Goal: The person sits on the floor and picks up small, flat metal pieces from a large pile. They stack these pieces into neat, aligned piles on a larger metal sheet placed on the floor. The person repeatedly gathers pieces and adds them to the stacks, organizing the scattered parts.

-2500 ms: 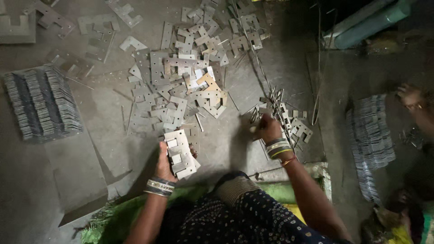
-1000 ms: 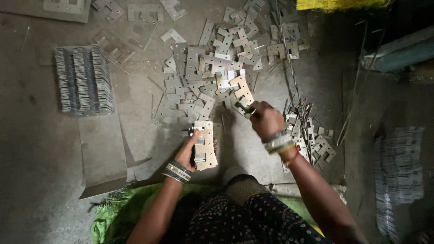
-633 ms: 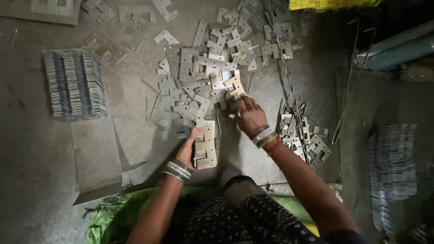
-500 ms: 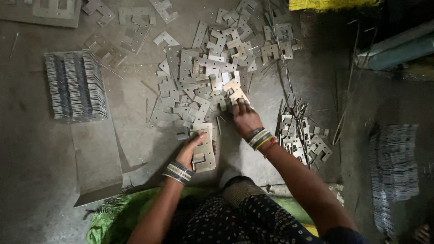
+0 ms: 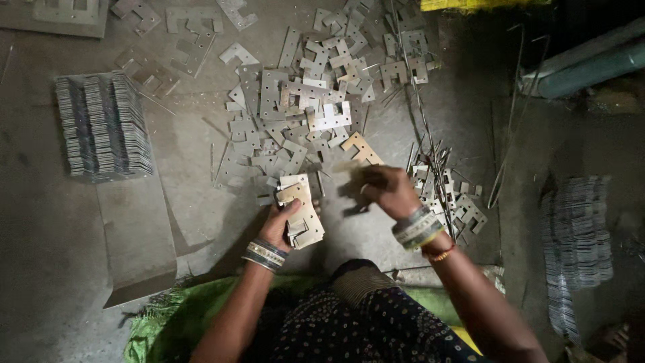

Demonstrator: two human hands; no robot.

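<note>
Head view: a grey concrete floor seen from above, strewn with a loose heap of flat, notched grey metal stampings ahead of the seated person. At far left, a tidy block of the same plates stacked on edge in rows; below it, a plain flat metal sheet. Thin wire rods cross the floor to the right of the heap, over a smaller scatter of stampings. A grey-green pipe lies at upper right, and a second row of stacked plates at the right edge. Green cloth lies under the person's lap.

The left hand, bangles at the wrist, is closed around a hand-held stack of pale metal plates, thumb over its face, just in front of the knees. The right hand, blurred, hovers just beside that stack, near a single tan stamping; whether its fingers pinch anything cannot be told.
</note>
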